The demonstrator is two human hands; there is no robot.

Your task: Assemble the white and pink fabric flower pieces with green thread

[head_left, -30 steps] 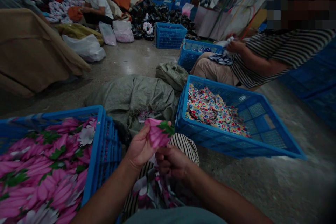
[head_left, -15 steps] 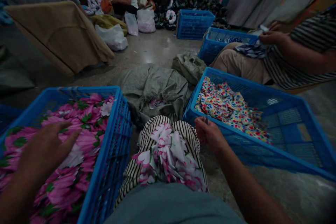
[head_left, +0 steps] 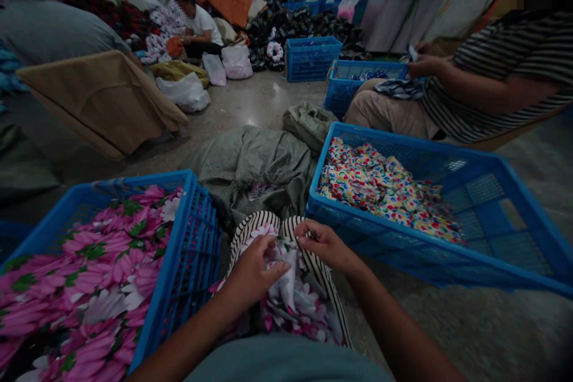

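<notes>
On my lap, over black-and-white striped cloth (head_left: 244,230), lies a heap of white-and-pink petal-patterned fabric pieces (head_left: 308,304). My left hand (head_left: 250,271) is closed at the top of this heap, with a white-and-pink fabric piece (head_left: 289,280) between thumb and fingers. Close by on the right, my right hand (head_left: 326,245) has its fingers curled in a pinch; whatever is in them is too small and dark to name. At my left stands a blue crate (head_left: 190,215) holding many pink flower-shaped fabric pieces (head_left: 96,274) with green parts.
To the right, another blue crate (head_left: 403,236) contains colourful dotted fabric pieces (head_left: 380,185). A grey-green sack (head_left: 255,158) lies before my knees. Beyond the right crate sits a person in a striped shirt (head_left: 487,71). A brown cloth-covered chair back (head_left: 102,101) stands at the left.
My left hand has come from above the pink pieces in the left crate to my lap. My right hand has moved inward from beside the right crate. The view has tilted up slightly.
</notes>
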